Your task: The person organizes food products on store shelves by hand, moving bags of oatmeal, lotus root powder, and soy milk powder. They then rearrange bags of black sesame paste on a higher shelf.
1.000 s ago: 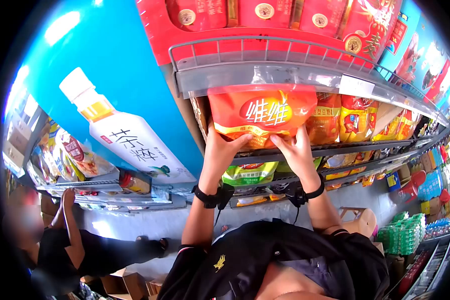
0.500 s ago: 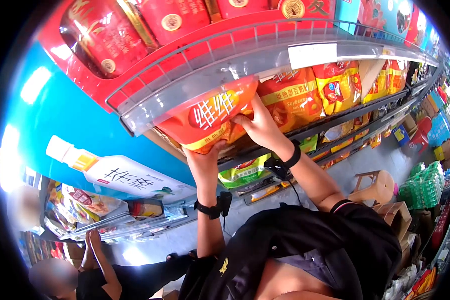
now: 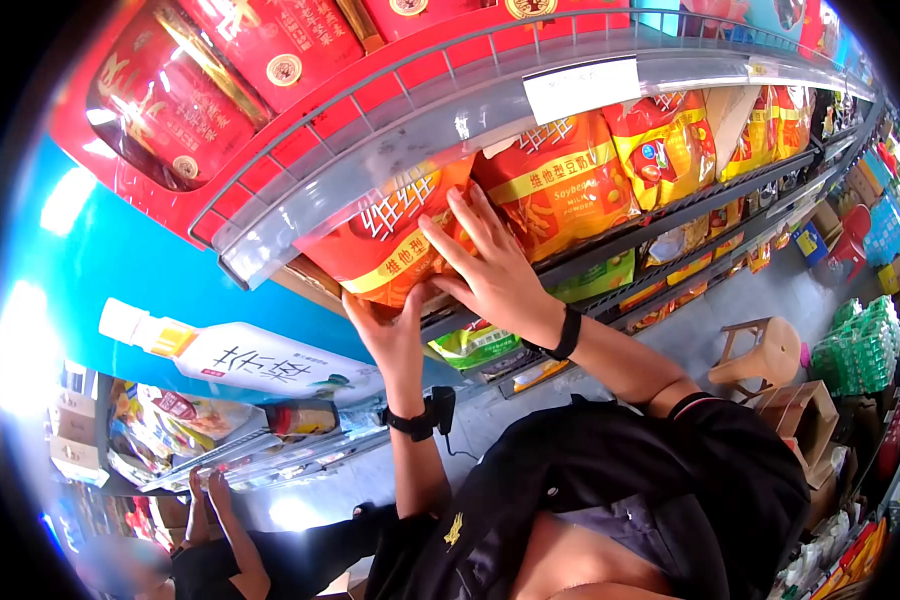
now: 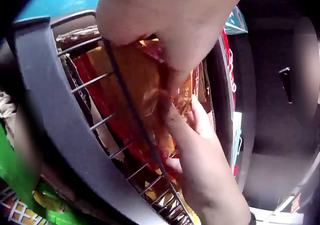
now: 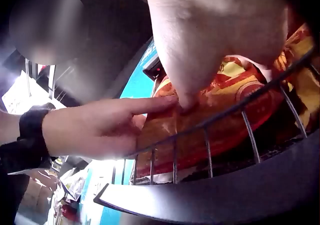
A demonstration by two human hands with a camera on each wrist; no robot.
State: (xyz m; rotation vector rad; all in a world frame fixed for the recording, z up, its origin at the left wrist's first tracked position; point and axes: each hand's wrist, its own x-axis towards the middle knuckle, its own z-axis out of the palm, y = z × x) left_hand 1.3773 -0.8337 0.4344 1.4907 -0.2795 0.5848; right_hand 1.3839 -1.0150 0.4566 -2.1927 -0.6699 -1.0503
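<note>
A red-and-orange bag of soybean milk powder (image 3: 375, 250) leans at the left end of a shelf, partly behind the clear shelf edge above it. At its lower left corner my left hand (image 3: 395, 345) holds it, thumb in front and the other fingers partly hidden at its side. My right hand (image 3: 505, 275) lies against its right part with the fingers spread and extended. In the right wrist view, the left thumb meets the right one low on the bag (image 5: 215, 112). A similar bag (image 3: 565, 180) stands close to the right.
A wire rail (image 4: 102, 79) runs along the shelf front. Red gift boxes (image 3: 280, 60) fill the shelf above, and green bags (image 3: 475, 345) lie below. A blue panel with a bottle picture (image 3: 260, 355) borders the left. Another person (image 3: 240, 560) is at lower left; a stool (image 3: 765, 350) stands right.
The bag has gone from in front of the shelf edge to a place under it on the shelf. My right hand has let go its grip and spread its fingers. The view has swung right.
</note>
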